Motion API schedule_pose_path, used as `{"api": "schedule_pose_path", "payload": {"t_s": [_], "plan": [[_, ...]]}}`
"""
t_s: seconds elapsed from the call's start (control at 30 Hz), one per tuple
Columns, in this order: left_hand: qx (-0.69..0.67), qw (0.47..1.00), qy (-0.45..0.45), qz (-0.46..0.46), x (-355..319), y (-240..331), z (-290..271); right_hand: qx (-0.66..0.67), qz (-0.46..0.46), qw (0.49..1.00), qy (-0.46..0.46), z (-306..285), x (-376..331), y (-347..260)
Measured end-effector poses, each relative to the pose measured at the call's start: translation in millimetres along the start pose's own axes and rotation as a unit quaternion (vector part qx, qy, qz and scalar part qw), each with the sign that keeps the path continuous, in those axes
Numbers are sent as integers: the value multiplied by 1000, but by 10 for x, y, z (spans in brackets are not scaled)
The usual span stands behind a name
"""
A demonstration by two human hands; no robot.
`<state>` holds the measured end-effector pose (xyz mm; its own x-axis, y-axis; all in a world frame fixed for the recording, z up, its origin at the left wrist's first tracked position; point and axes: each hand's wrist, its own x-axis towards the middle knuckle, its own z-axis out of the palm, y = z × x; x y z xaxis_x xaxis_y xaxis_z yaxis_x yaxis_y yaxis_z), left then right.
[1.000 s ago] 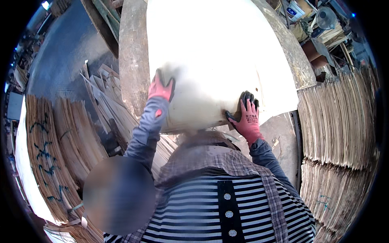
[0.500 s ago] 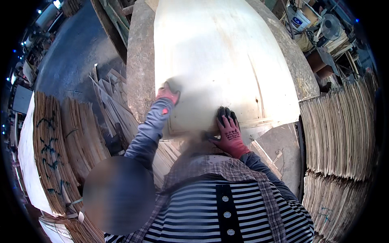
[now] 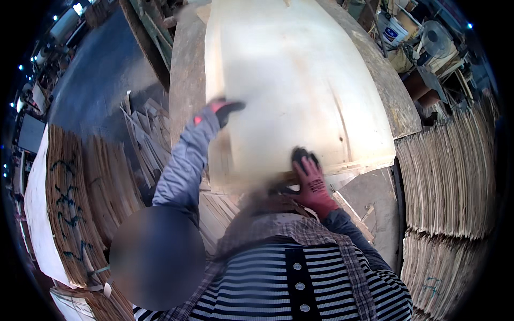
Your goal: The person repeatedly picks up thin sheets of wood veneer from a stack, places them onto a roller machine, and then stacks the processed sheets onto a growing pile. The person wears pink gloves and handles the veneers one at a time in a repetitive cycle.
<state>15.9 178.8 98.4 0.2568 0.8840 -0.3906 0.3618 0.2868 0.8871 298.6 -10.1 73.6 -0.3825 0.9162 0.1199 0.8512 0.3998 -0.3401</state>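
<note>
A large pale wood veneer sheet (image 3: 289, 69) lies in front of me on a wider, worn brown board (image 3: 187, 80). My left hand (image 3: 225, 109), in a red and black glove, is at the sheet's left side. Its fingers point right and are apart from the thumb, somewhat blurred; whether they touch the wood I cannot tell. At the near edge, my right hand (image 3: 309, 179), gloved alike, rests its dark fingertips on top of the veneer. The right thumb is spread to the left along that edge, partly blurred.
Tall veneer stacks stand at the right (image 3: 450, 176) and left (image 3: 69, 203). Loose wood strips (image 3: 147, 128) lie left of the board. Farther right are a fan (image 3: 436, 40) and a white bucket (image 3: 395, 32). A blurred disc covers the lower left.
My left hand has moved slightly up and left, its fingers now pointing right. My right hand has slid a little toward me and right. A strip along the sheet's left side now shows.
</note>
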Motion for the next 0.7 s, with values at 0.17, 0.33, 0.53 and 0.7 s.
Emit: {"api": "schedule_pose_path", "payload": {"t_s": [0.17, 0.33, 0.53, 0.7], "plan": [[-129, 989, -21, 74, -287, 1079, 20, -19, 102, 950, 296, -348, -232, 796], [-90, 958, 165, 217, -420, 466, -26, -96, -15, 960, 262, -976, 245, 724], [280, 905, 266, 176, -768, -787, 825, -178, -66, 970, 153, -1136, 1069, 577], [261, 921, 288, 3, -554, -664, 828, -168, -76, 970, 158, -744, 1725, 965]]}}
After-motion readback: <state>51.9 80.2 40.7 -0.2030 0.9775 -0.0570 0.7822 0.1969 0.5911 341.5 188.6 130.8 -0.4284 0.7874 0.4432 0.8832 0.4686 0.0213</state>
